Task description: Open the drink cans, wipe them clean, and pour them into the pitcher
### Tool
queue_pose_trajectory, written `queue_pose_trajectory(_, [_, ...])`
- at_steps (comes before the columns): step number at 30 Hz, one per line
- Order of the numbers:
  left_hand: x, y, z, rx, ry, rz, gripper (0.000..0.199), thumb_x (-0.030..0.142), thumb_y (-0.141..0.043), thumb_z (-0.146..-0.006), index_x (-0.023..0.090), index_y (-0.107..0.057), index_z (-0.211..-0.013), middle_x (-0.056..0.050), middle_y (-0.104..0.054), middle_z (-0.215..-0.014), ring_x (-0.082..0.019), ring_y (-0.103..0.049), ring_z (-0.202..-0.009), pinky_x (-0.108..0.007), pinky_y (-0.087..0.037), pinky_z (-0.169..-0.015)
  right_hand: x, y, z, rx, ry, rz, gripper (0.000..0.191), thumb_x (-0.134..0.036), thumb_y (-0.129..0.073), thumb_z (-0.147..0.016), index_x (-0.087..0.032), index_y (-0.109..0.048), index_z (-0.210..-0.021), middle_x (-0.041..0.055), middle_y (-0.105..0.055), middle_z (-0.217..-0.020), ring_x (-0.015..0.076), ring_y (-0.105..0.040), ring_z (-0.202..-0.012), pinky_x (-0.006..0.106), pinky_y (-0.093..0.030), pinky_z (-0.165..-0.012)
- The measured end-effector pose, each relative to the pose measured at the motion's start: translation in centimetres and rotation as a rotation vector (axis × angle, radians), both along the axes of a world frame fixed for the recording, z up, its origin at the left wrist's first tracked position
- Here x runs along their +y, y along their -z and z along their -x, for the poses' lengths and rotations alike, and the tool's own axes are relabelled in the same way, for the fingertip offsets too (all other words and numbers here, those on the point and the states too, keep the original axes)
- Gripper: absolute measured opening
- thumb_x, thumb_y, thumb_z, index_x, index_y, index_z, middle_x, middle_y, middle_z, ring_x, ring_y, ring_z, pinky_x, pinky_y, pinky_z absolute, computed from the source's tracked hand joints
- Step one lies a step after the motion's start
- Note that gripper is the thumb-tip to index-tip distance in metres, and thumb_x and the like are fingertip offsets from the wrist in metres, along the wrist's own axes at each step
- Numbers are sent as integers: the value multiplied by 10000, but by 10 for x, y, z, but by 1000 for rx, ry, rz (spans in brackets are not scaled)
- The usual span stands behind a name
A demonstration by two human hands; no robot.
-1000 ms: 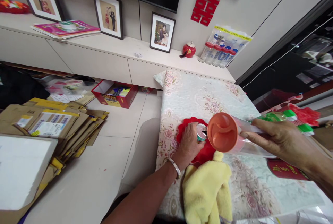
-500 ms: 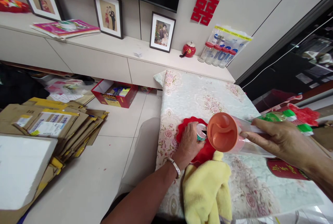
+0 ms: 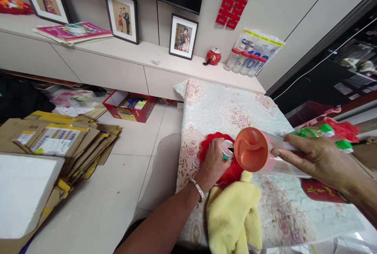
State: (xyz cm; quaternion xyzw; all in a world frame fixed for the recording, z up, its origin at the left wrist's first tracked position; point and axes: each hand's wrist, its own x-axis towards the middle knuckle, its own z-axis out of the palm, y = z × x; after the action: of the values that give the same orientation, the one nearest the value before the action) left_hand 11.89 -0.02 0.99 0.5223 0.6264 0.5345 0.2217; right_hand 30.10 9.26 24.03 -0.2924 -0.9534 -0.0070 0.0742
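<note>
My left hand (image 3: 214,159) is wrapped round a drink can (image 3: 227,148) with a pale top and a dark opening in it. The can is over a red scalloped dish (image 3: 231,176), partly hidden by my hand. In my right hand (image 3: 318,159) is the handle of a clear plastic pitcher (image 3: 281,165) with an orange lid (image 3: 251,150). The pitcher is tipped on its side, its lid facing left, close to the can's top. No liquid shows between them. Just below the dish, a yellow fluffy cloth (image 3: 232,216) lies on the table.
A floral cloth covers the table (image 3: 218,108). Green-capped bottles (image 3: 315,131) and a red packet (image 3: 322,191) lie to the right. Behind stands a low cabinet (image 3: 118,65) with framed photos, a red jar (image 3: 213,56) and red-lidded jars (image 3: 244,63). Flattened cardboard (image 3: 97,144) is at left.
</note>
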Motion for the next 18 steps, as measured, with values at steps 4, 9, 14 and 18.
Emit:
queue_pose_trajectory(4, [0, 0, 0, -7, -4, 6, 716, 130, -763, -747, 248, -436, -1373, -126, -600, -1349, -355, -597, -1338, -558, -525, -1147, 1, 0, -1, -12, -93, -28, 567, -695, -455, -1006, -253, -487, -651, -75, -366, -494, 111, -414, -398, 289, -308, -425])
queue_pose_trajectory(9, [0, -2, 0, -3, -1, 23, 704, 128, -760, -751, 215, -440, -1372, -153, -597, -1354, -361, -594, -1338, -557, -526, -1145, 2, 0, -1, -26, -127, -73, 544, -664, -450, -1024, -245, -518, -683, -74, -388, -497, 112, -431, -399, 286, -313, -421])
queue_pose_trajectory(14, [0, -3, 0, 8, 2, 30, 708, 119, -754, -752, 219, -425, -1371, -149, -591, -1355, -359, -590, -1344, -554, -524, -1149, 2, 0, -1, -22, -142, -70, 542, -659, -452, -1026, -245, -511, -681, -73, -403, -497, 108, -433, -398, 281, -307, -415])
queue_pose_trajectory(18, [0, -3, 0, 15, 2, 29, 707, 125, -761, -760, 221, -417, -1370, -147, -590, -1352, -357, -591, -1341, -555, -521, -1153, 2, -1, -1, -22, -129, -61, 549, -668, -448, -1023, -248, -507, -675, -75, -396, -493, 108, -427, -399, 285, -309, -426])
